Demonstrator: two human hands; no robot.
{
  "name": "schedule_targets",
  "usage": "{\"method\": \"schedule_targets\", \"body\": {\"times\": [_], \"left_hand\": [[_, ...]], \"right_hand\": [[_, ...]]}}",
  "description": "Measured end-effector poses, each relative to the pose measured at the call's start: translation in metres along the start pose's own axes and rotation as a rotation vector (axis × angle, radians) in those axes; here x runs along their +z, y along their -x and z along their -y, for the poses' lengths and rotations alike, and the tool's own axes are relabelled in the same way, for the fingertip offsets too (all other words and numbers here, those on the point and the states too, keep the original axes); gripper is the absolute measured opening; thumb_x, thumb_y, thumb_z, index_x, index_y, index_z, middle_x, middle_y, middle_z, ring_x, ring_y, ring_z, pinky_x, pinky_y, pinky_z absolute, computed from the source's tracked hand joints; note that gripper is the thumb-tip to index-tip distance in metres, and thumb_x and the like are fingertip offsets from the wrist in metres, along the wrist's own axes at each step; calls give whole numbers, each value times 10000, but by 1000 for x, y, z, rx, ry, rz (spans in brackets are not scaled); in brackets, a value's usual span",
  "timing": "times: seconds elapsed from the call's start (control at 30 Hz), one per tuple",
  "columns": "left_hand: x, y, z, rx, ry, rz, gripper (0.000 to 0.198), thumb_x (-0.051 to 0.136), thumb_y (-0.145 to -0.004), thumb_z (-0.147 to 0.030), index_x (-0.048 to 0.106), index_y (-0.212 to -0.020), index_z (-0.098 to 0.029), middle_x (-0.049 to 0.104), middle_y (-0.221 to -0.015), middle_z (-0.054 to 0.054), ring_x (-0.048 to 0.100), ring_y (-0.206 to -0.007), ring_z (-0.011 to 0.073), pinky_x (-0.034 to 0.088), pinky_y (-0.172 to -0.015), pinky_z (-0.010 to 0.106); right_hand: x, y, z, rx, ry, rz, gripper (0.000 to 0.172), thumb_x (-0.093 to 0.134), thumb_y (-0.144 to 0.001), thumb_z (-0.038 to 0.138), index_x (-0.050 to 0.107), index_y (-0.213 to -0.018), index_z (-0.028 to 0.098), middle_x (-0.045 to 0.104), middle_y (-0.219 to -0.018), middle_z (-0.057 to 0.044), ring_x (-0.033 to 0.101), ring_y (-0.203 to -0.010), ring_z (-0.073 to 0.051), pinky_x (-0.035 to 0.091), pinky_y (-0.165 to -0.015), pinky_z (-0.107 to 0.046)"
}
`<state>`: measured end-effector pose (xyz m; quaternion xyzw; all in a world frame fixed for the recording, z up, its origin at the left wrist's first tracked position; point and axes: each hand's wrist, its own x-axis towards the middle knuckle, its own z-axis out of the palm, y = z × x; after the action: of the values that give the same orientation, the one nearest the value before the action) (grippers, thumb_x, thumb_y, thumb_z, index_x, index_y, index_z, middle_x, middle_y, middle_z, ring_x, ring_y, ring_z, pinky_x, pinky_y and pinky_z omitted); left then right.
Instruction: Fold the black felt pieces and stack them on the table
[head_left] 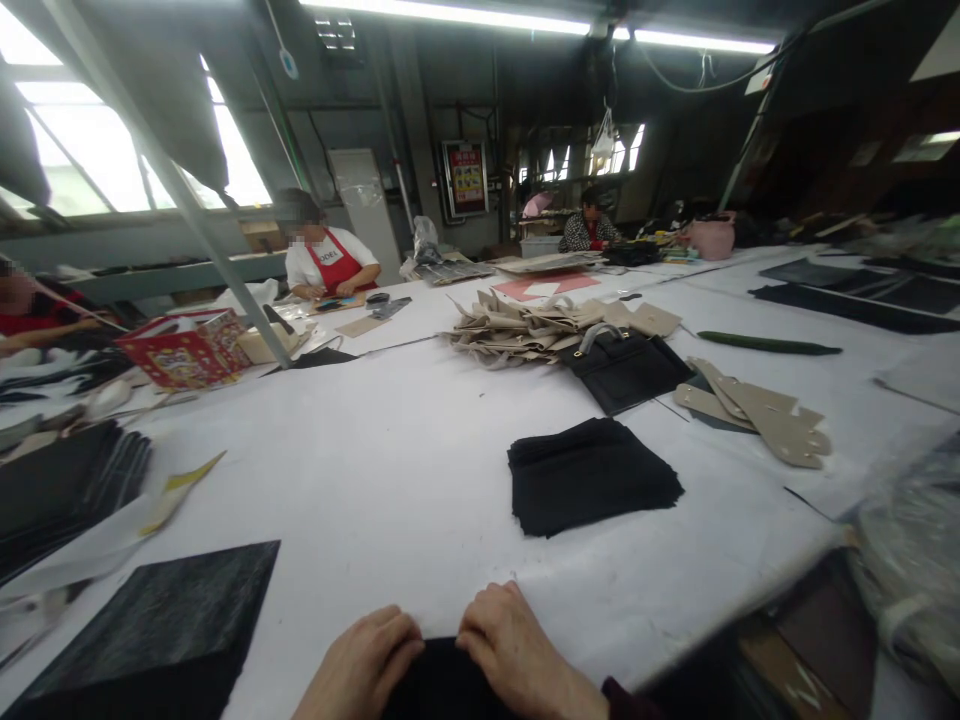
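Observation:
At the bottom centre, a piece of black fabric (442, 685) lies on the white table (337, 480). My left hand (365, 660) pinches its upper left corner, and my right hand (514, 645) pinches the upper right corner. Both hands have curled fingers, a short span of the fabric's top edge showing between them. Beyond my right hand rests a stack of black cloth pieces (592, 475). To the left of my left hand lies a dark sheet stack (165, 620). The lower part of the held fabric runs out of view.
Beige pieces (525, 325) are heaped behind a black bag (630, 370). A long green cucumber-like object (769, 343) and beige straps (765, 410) lie right. A red patterned box (187, 345) stands left beside a metal pole (217, 255). Other people sit at the far side.

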<state>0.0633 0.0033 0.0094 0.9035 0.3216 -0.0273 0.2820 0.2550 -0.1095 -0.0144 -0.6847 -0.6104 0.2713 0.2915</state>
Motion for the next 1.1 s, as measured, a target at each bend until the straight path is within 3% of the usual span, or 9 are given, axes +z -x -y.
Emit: {"method": "schedule_targets", "body": {"times": [0.13, 0.27, 0.43, 0.57, 0.67, 0.77, 0.93, 1.0, 1.1], "left_hand": [[1, -13, -14, 4, 104, 48, 274, 436, -956, -345, 606, -790, -209, 668, -813, 6, 612, -775, 163, 432, -707, 248], [2, -44, -53, 54, 210, 4, 281, 438, -957, -353, 577, -765, -204, 653, -777, 7, 601, -747, 165, 442, -688, 259], [3, -126, -114, 245, 212, -295, 170, 486, -930, -256, 585, -803, -203, 640, -1117, 65, 583, -1057, 212, 452, -928, 348], [10, -200, -144, 235, 148, -461, 152, 526, -907, -207, 593, -772, -190, 555, -1327, 90, 500, -1238, 249, 379, -1069, 415], [15, -240, -149, 181, 128, -481, 140, 533, -901, -183, 590, -773, -180, 518, -1375, 106, 472, -1266, 260, 349, -1097, 435], [17, -262, -144, 138, 126, -456, 119, 521, -905, -170, 584, -804, -178, 511, -1377, 117, 456, -1276, 263, 340, -1097, 446], [19, -270, -133, 101, 90, -428, 55, 536, -901, -229, 579, -895, -196, 616, -1160, 89, 564, -1067, 215, 436, -960, 357], [24, -272, -127, 71, 80, -425, 85, 553, -893, -279, 576, -921, -203, 638, -1011, 72, 572, -978, 212, 453, -895, 345], [33, -278, -116, 35, 223, -441, 183, 545, -889, -330, 568, -1014, -199, 626, -1017, 85, 553, -979, 225, 447, -890, 369]], "right_hand": [[-32, 19, -22, 50, 35, -16, 121, 560, -901, 176, 606, -791, 195, 645, -886, 4, 558, -893, -149, 334, -890, -293], [-99, 34, -50, 69, 131, -21, 147, 506, -930, 179, 588, -812, 207, 618, -896, 5, 543, -876, -146, 363, -809, -264], [-205, 12, -89, 53, 500, -45, 170, 481, -928, 166, 614, -842, 229, 612, -901, 7, 550, -862, -151, 342, -792, -291], [-253, -32, -125, 56, 754, -135, 203, 468, -924, 137, 637, -837, 209, 623, -898, -36, 556, -867, -173, 326, -780, -311], [-258, -62, -146, 63, 810, -199, 235, 435, -912, 88, 642, -832, 167, 628, -908, -96, 549, -908, -209, 317, -819, -348], [-244, -80, -158, 33, 840, -257, 259, 406, -908, 73, 655, -891, 139, 633, -981, -146, 542, -974, -241, 318, -889, -386], [-207, -92, -200, -189, 774, -463, 368, 372, -963, 252, 623, -1218, 167, 582, -1301, -143, 463, -1254, -296, 312, -1038, -464], [-196, -101, -233, -280, 728, -462, 403, 354, -948, 324, 659, -1196, 237, 535, -1395, -92, 431, -1313, -311, 327, -1045, -509], [-183, -116, -272, -354, 635, -470, 442, 320, -904, 381, 729, -1062, 325, 562, -1376, -30, 480, -1278, -330, 358, -1006, -570]]}}
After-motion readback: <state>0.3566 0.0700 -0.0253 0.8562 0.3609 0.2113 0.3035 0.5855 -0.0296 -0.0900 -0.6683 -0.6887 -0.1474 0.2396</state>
